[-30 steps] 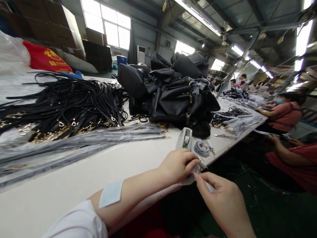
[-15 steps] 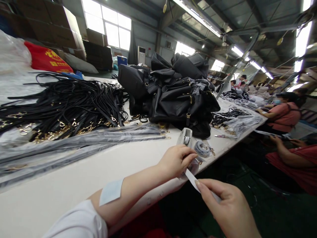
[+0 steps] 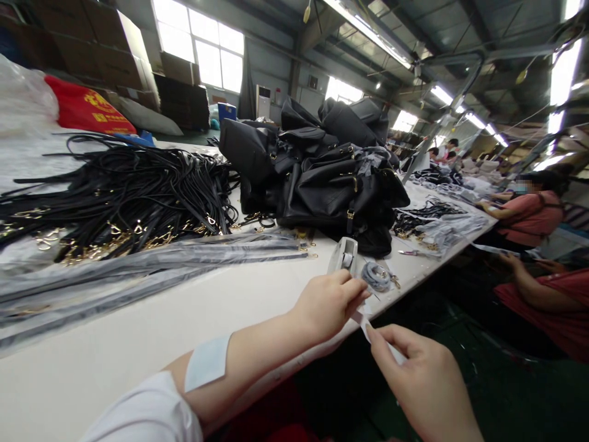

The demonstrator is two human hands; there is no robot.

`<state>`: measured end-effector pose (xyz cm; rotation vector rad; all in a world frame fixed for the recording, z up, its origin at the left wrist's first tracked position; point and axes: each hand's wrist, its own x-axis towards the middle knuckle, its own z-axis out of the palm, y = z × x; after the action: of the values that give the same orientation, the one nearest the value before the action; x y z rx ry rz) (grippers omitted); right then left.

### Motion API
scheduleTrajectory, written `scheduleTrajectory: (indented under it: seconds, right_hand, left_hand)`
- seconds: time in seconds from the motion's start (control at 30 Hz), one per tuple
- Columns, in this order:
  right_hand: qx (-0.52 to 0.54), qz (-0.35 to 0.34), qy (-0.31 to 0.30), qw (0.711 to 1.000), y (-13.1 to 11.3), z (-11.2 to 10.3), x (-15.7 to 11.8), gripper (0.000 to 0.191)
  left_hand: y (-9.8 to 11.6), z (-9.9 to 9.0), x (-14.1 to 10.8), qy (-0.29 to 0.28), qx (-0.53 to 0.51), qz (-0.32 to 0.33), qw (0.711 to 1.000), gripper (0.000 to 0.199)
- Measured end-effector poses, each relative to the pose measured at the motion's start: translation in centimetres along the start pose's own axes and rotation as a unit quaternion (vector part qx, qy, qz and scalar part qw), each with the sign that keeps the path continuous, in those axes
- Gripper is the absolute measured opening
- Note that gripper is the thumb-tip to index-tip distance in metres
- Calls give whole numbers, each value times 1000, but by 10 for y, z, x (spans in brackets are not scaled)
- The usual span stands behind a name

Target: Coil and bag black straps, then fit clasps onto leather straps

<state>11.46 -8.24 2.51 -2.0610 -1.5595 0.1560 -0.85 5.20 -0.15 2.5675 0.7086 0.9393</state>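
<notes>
A narrow white strip (image 3: 362,321) runs slack between my two hands, just past the table's front edge. My left hand (image 3: 327,306) is closed, its curled fingertips at the strip's far end; part of that end is hidden beneath them. Thumb and finger of my right hand (image 3: 421,374) pinch the strip's near part, and its tail shows inside the palm. Right beyond my left hand stands a pale tape dispenser (image 3: 343,252). Beside it lies a coiled grey-looking wrapped strap (image 3: 376,276) with a gold clasp.
Black bags (image 3: 317,178) are heaped behind the dispenser. Loose black straps (image 3: 151,190) with gold clasps pile up at left, with wrapped straps (image 3: 184,261) in front. Small scissors (image 3: 411,253) lie near the right edge. Co-workers (image 3: 529,212) sit along the table's right side.
My left hand has turned slightly, its fingers curling further over the strip's end. The strip between my hands looks shorter and slacker. My right hand has shifted only a little.
</notes>
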Motion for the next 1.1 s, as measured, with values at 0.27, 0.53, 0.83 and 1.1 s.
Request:
scheduleTrajectory:
  seconds: [0.27,0.53,0.83,1.1]
  right_hand:
    - [70,-120,-11,990,-10,5,-5,37]
    - [-6,-70,66,995,9,16,9,31]
    - [10,-62,-42,997,18,12,11,32]
    - [57,-154,7,986,23,-4,3,14]
  left_hand:
    - [4,0,-1,-13,-45,2,999,33]
    - [5,0,-1,18,-154,10,988,28]
    - [-7,0,7,-16,-186,-3,982,24]
    - [-13,-1,9,-4,-170,3,985,25]
